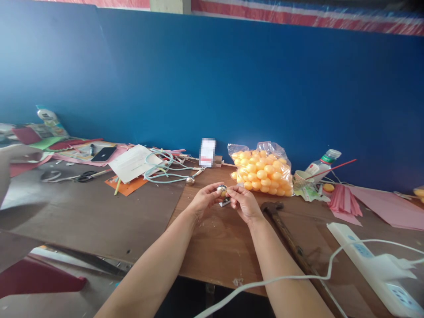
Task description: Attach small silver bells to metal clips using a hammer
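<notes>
Pinching is noted at the left hand [206, 198]: a small silver ball [221, 188] is gripped between thumb and fingers, just above the brown tabletop [218, 249]. The fingertips of the right hand [245, 203] are brought in at the ball's right side; whether anything is pinched there cannot be told. Two-handed support is probably owed to the ball's smallness and roundness. A small white item [224, 203] is partly hidden below. A second silver ball [190, 180] is set beyond the left hand.

A clear bag of orange balls [261, 171] is stood near the blue partition [212, 79], presumably for easy reach. The hammer [289, 237] is laid with its handle towards the person, a convenient angle for grasping. Further right, a power strip [367, 267] is placed.

The surface is joined on the left by a darker tabletop [132, 212], where scissors [86, 176] and papers [134, 163] are scattered. Above the partition, striped sheeting [298, 17] is glimpsed.
</notes>
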